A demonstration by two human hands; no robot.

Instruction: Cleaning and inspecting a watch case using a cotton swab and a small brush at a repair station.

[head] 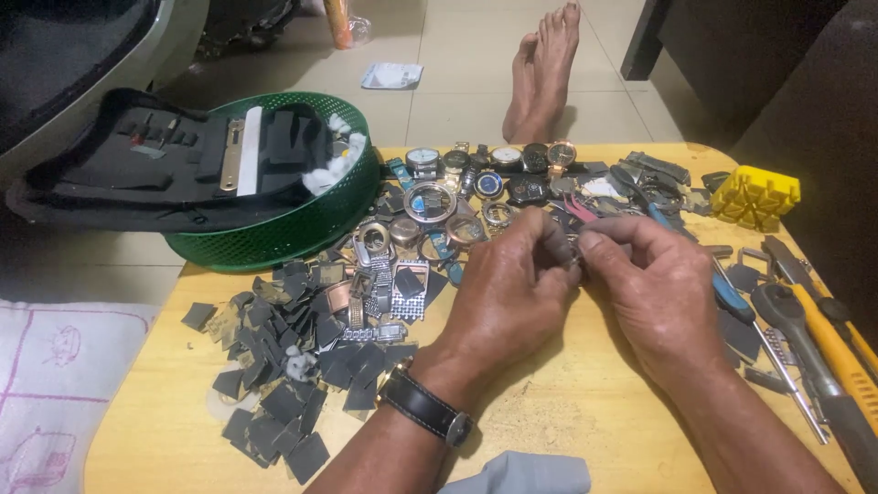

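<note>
Head view. Left hand [512, 284] and right hand [654, 288] meeting over mid-bench [567, 412], fingertips [560, 245] pinched together on a small metal part [576, 257], mostly hidden and too small to identify; fingers of both hands narrow, closed on that part just above the wood. Black wristwatch [425, 407] on the left wrist. Left of the hands, a spread of dark square pads [274, 384]; behind them, loose watch cases and bracelet pieces [402, 265]. Along the far edge, a row of watches [494, 160]. Far left corner, green mesh basket [274, 233] overhanging the bench, with an open black tool case [155, 169] lying across its rim. Right side: yellow block [754, 197], blue-handled screwdriver [732, 297] just beside the right hand, yellow-handled tools [837, 352] near the edge. Grey cloth [526, 476] at the near edge, between the forearms. Beyond the bench, bare feet [544, 73] on tiled floor [457, 55].
</note>
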